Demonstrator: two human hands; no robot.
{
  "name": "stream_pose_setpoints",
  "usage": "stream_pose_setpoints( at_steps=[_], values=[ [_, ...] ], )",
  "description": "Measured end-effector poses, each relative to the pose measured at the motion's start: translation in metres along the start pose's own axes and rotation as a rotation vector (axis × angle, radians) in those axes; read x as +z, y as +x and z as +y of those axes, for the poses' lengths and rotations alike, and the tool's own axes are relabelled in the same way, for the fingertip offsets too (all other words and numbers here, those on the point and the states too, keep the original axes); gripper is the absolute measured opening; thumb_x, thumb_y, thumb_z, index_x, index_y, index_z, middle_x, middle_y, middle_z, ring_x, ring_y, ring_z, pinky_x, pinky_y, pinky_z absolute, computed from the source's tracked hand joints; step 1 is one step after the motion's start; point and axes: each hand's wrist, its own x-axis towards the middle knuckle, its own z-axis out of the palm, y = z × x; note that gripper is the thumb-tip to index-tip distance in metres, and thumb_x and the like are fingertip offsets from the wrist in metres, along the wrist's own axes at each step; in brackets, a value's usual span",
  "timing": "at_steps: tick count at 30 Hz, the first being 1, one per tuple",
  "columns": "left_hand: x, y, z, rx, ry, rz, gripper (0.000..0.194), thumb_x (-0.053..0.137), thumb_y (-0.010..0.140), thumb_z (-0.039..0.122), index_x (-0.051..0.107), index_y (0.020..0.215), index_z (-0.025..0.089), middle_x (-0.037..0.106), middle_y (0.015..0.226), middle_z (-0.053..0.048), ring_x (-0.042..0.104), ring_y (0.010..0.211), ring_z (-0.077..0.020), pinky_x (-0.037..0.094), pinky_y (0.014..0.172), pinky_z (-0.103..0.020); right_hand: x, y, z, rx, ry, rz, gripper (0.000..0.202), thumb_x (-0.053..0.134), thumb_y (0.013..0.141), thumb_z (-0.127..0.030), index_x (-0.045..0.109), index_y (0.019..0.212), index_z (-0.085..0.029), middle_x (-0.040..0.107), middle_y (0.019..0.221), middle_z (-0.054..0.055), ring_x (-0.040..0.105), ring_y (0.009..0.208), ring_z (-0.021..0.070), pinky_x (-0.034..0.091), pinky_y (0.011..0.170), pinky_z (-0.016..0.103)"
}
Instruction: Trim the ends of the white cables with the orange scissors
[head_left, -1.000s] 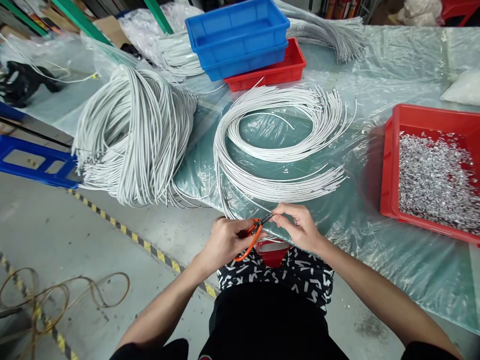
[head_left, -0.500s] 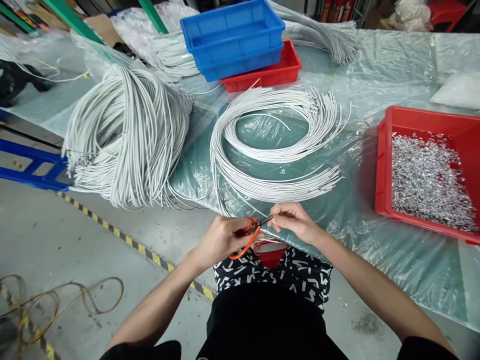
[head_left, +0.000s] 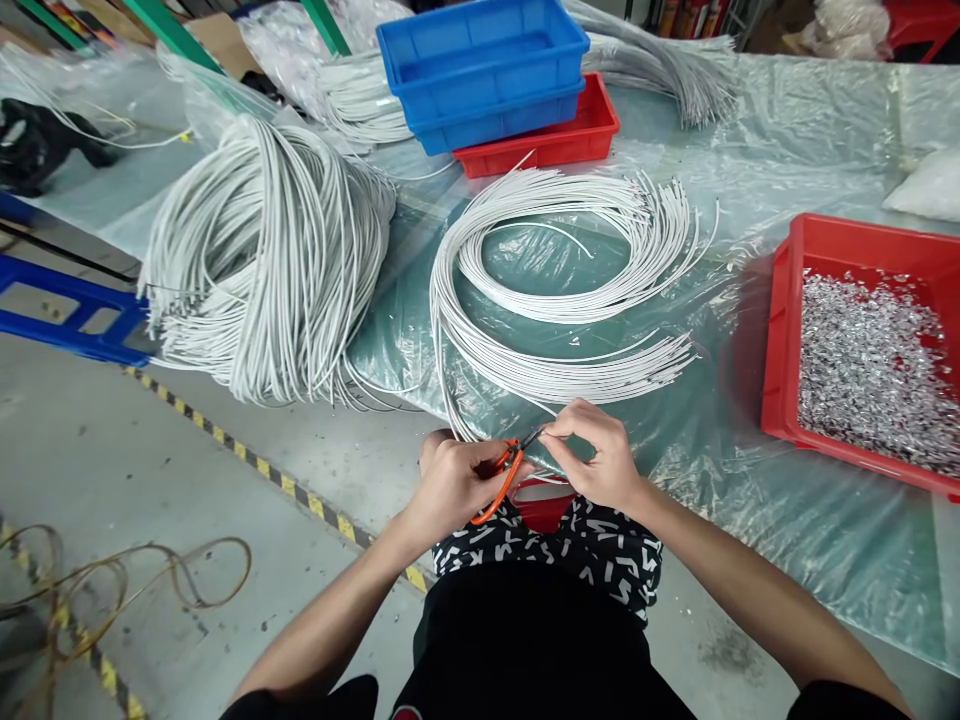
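My left hand (head_left: 459,478) is wrapped round orange-handled scissors (head_left: 501,492) at the front edge of the table. The dark blades point up and right, to the fingertips of my right hand (head_left: 596,452). Those fingertips are pinched together at the blade tips; what lies between them is too small to make out. Just beyond my hands lies a looped bundle of white cables (head_left: 547,372), its cut ends to the right. Some of its cables run down behind my left hand.
A large coil of white cables (head_left: 270,270) sits at the left. Stacked blue trays (head_left: 484,75) rest on a red tray (head_left: 540,150) at the back. A red bin (head_left: 780,340) with small shiny metal pieces stands at the right. A blue frame (head_left: 75,320) juts in from the left.
My right hand has turned and its fingers are more bent, with the fingertips still at the scissor tips. The whole view has shifted slightly, so the things on the table appear farther right.
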Motion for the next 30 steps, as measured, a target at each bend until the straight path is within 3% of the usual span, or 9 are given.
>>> stream_pose_setpoints(
  at_steps=[7,13,20,26,30],
  values=[
    [-0.006,0.001,0.004,0.059,-0.126,0.002,0.039,0.064,0.086,0.043,0.064,0.062,0.012,0.050,0.055,0.002,0.035,0.052,-0.0072,0.031,0.050,-0.019,0.000,0.000,0.001,0.016,0.105,-0.028,0.013,0.058,0.092,-0.017,0.065,0.081,-0.020,0.066,0.068,0.004,0.056,0.063,0.0163,0.044,0.062,0.032],
    [-0.018,0.001,-0.001,0.072,-0.199,-0.089,0.030,0.069,0.084,0.038,0.068,0.072,0.010,0.057,0.061,-0.001,0.044,0.057,-0.0088,0.034,0.051,-0.019,-0.002,0.000,0.003,0.059,0.124,-0.058,0.015,0.059,0.093,-0.021,0.067,0.081,-0.020,0.069,0.073,0.005,0.057,0.066,0.0173,0.045,0.067,0.035],
    [-0.028,0.005,0.007,0.083,-0.235,0.085,0.027,0.069,0.082,0.034,0.066,0.068,0.011,0.057,0.058,-0.002,0.050,0.058,-0.0111,0.041,0.053,-0.021,-0.001,0.000,0.003,0.033,0.061,-0.160,0.015,0.058,0.094,-0.022,0.068,0.083,-0.020,0.067,0.069,0.003,0.057,0.069,0.0178,0.041,0.075,0.036],
    [-0.038,0.015,0.019,0.275,-0.029,-0.102,0.025,0.058,0.088,0.025,0.061,0.066,0.013,0.052,0.059,0.001,0.039,0.053,-0.0075,0.035,0.050,-0.022,0.001,-0.002,0.006,-0.010,-0.039,-0.268,0.012,0.060,0.092,-0.020,0.065,0.081,-0.020,0.065,0.071,0.001,0.052,0.071,0.0180,0.037,0.077,0.036],
    [-0.039,0.019,0.017,0.382,0.157,-0.151,0.024,0.057,0.089,0.022,0.060,0.067,0.015,0.048,0.056,0.002,0.033,0.050,-0.0075,0.029,0.048,-0.025,0.001,-0.004,0.008,-0.019,-0.068,-0.296,0.006,0.062,0.087,-0.018,0.066,0.082,-0.020,0.062,0.069,0.001,0.051,0.071,0.0183,0.035,0.078,0.036]
  ],
)
